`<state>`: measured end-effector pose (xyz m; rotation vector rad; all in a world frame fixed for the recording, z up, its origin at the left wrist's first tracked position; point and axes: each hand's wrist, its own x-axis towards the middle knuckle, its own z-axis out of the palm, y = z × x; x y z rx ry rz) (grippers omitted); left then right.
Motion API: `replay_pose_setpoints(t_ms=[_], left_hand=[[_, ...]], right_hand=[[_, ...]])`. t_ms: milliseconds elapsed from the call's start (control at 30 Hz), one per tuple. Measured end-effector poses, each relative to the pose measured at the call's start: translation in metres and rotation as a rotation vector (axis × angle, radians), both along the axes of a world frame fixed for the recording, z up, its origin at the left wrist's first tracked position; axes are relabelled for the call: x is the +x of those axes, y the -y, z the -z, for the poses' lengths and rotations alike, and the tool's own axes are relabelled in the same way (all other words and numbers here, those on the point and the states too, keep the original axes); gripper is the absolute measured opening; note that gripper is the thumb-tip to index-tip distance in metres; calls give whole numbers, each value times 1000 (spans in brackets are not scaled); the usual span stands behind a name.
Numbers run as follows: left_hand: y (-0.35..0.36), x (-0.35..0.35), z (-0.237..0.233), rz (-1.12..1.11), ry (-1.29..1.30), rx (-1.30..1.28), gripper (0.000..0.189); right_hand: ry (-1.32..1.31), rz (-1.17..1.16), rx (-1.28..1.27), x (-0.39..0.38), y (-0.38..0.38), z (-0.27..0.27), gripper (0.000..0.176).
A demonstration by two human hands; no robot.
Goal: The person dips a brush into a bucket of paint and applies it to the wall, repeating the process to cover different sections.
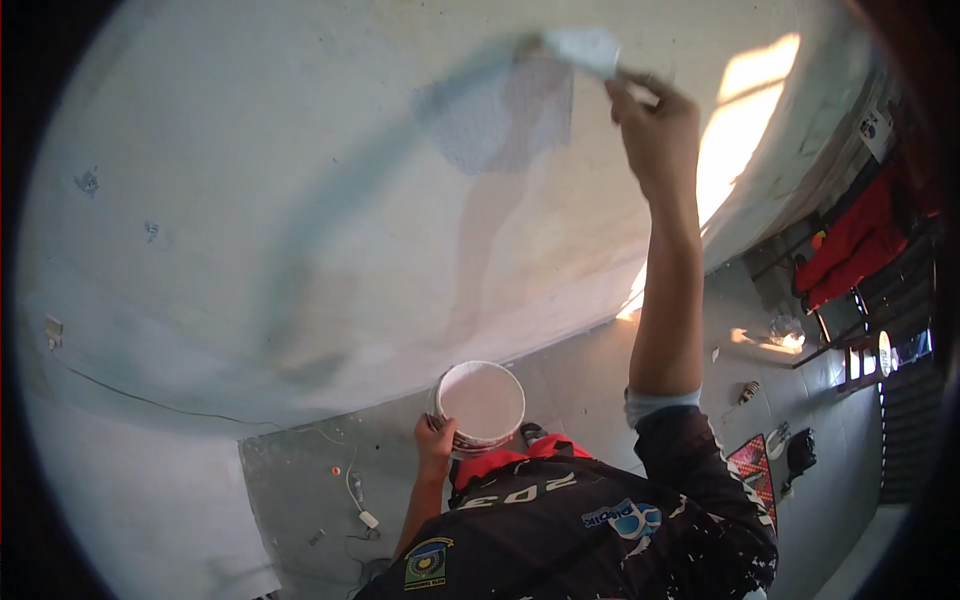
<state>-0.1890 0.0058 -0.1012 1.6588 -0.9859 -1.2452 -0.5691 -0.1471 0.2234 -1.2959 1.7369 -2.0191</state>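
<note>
right hand (655, 130) is closed round a pale flat tool (583, 50), motion-blurred, up by a bluish patch (500, 120) on the wall (250, 150). left hand (437, 440) grips a round white bucket (490, 443) down low by the rim. grey floor (590, 370) stretches wide rightward from the wall's bottom edge.

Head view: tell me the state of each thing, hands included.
Bucket: uncovered, held up; fill level unclear.
Left hand: grip closed on the bucket's side.
Wall: pale, partly sunlit, with a bluish-grey patch; wetness unclear.
Tool: raised, blurred; contact with wall unclear.
Right hand: grip closed on the tool.
White block: lying on the floor.
Red cloth: draped.
</note>
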Motion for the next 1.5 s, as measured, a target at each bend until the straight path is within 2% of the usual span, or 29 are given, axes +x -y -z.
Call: replay_pose_setpoints(t_ms=[133,167,267,300,367,400,467,533,567,600,667,733,800,833,900,933,1000,1033,1067,1133,1233,1333,1433,1500], left_hand=[[3,-6,-1,22,25,-13,21],[3,-8,-3,12,18,-6,21],[-1,-5,1,-25,12,53,22],[-3,-5,3,-37,18,102,23],[-5,-12,-4,-54,16,96,22],[-10,-11,-8,-48,32,100,22],[-14,-6,5,-26,202,-7,21],[-24,-6,-9,-14,160,-57,21],[-32,-6,-19,-8,161,-82,20],[-40,-3,-26,1,162,-114,19],[-56,8,-28,-9,157,-84,21],[-71,17,-35,3,156,-62,23],[-86,20,-47,-23,144,-102,22],[-94,26,-41,-33,136,-48,22],[-109,29,-45,-70,156,-25,23],[-117,30,-45,-92,176,-11,25],[-136,37,-41,-88,191,11,28],[-146,40,-41,-78,217,21,30],[-158,42,-42,-79,208,28,30],[-175,43,-50,-105,119,-66,30],[-200,48,-42,-121,117,1,29],[-229,57,-37,-127,85,23,24],[-252,63,-27,-182,-2,-1,19],[-260,62,-29,-199,-13,-16,19]], right_hand=[[-45,20,-211,11,-2,-20,30],[-111,42,-147,15,2,-4,28],[-193,41,-7,32,19,94,24],[-90,-11,1,41,12,122,23],[-51,-24,256,43,7,194,26],[-50,-49,272,41,9,226,26],[-163,-104,520,37,2,284,29],[-163,-258,655,29,-10,326,32],[11,-340,696,39,-30,312,33],[-7,-378,728,48,-50,292,33],[62,-693,771,63,-89,248,34],[15,-801,818,79,-120,214,35],[-242,-935,895,95,-145,197,33],[-245,-950,906,103,-157,198,33],[-452,-1161,717,117,-175,200,34],[-458,-1168,728,125,-183,203,34],[-810,-1259,679,149,-201,212,34],[-913,-1261,592,163,-211,224,28],[-918,-1264,603,177,-220,233,28],[-1276,-1292,636,204,-233,248,19],[-1457,-1378,663,233,-250,268,12],[-1526,-1377,539,255,-272,286,8],[-1571,-1348,632,275,-294,288,8],[-1558,-1334,574,283,-300,283,7]])
